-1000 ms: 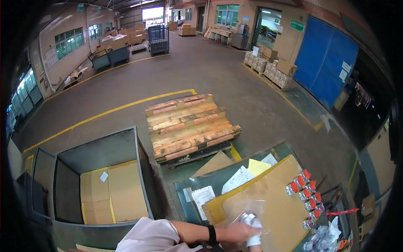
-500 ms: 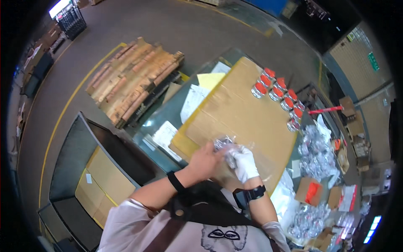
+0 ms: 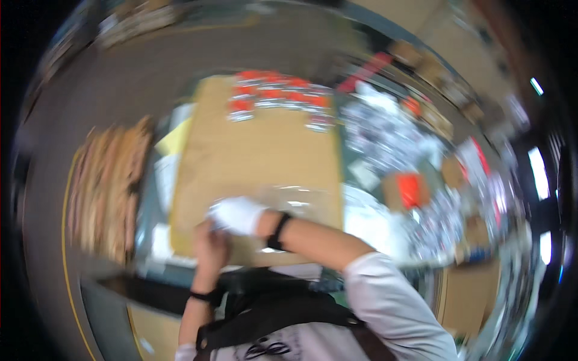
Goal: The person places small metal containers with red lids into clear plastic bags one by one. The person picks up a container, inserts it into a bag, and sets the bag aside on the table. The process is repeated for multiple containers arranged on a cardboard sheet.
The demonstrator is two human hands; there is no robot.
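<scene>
My bare left hand (image 3: pixel 211 245) and my white-gloved right hand (image 3: pixel 238 215) meet over the near left part of a brown cardboard sheet (image 3: pixel 259 156). Their fingers are drawn together and smeared by motion. What they close on is hidden between them. Clear plastic film (image 3: pixel 298 195) lies on the cardboard just beyond my right wrist. Along the sheet's far edge stand several silvery round pieces with red tops (image 3: pixel 271 93). One silvery piece (image 3: pixel 319 123) sits nearer than the others at the right.
Right of the cardboard are a heap of clear-wrapped pieces (image 3: pixel 385 135), white plastic (image 3: pixel 367 222) and an open box with something red (image 3: pixel 406 189). Stacked brown boards (image 3: pixel 108 186) stand left. Papers (image 3: pixel 168 180) lie beside the sheet. A dark bin (image 3: pixel 108 319) is at lower left.
My view has turned right and blurred, so the table now looks nearly straight. My hands stay together; the shiny plastic-wrapped piece seen between them before is no longer plain to see.
</scene>
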